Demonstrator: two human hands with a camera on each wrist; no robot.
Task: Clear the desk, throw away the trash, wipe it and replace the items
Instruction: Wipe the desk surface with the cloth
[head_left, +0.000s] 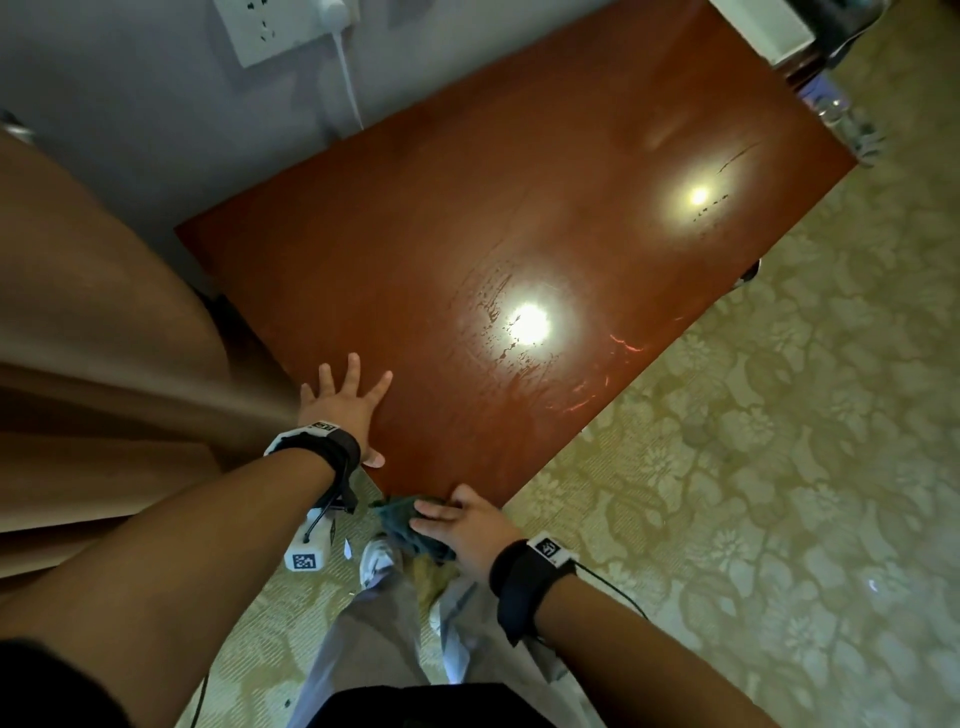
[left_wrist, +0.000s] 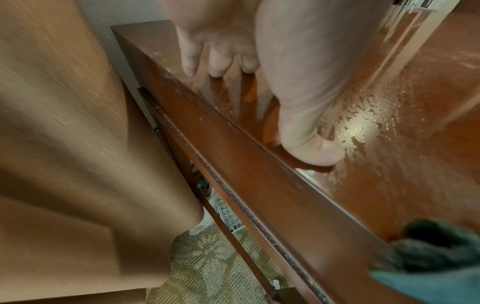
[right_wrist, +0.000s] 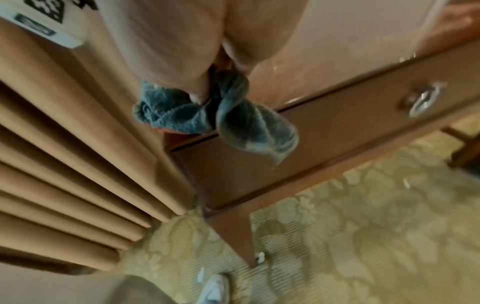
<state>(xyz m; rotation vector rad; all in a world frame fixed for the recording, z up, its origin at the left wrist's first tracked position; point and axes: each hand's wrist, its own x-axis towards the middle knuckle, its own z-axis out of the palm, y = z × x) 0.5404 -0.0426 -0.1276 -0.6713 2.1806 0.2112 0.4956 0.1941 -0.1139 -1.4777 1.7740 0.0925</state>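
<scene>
The glossy red-brown desk (head_left: 519, 234) is bare, with wet streaks and droplets around the lamp glare. My left hand (head_left: 343, 405) lies flat with fingers spread near the desk's left edge; in the left wrist view the fingertips (left_wrist: 215, 70) and thumb touch the wet top (left_wrist: 389, 164). My right hand (head_left: 462, 525) holds a bunched grey-blue cloth (head_left: 400, 514) at the near corner. Part of the cloth (right_wrist: 246, 123) hangs over the desk's edge, above the drawer front (right_wrist: 337, 127). That cloth (left_wrist: 428, 257) also shows in the left wrist view.
A tan curtain (head_left: 104, 338) hangs close on the left. Behind the desk are a wall socket (head_left: 260, 31) and a white cable (head_left: 348, 88). A white box (head_left: 763, 26) and bottles (head_left: 836, 114) are at the far right. Patterned carpet (head_left: 779, 467) lies below, with a white tagged block (head_left: 306, 553).
</scene>
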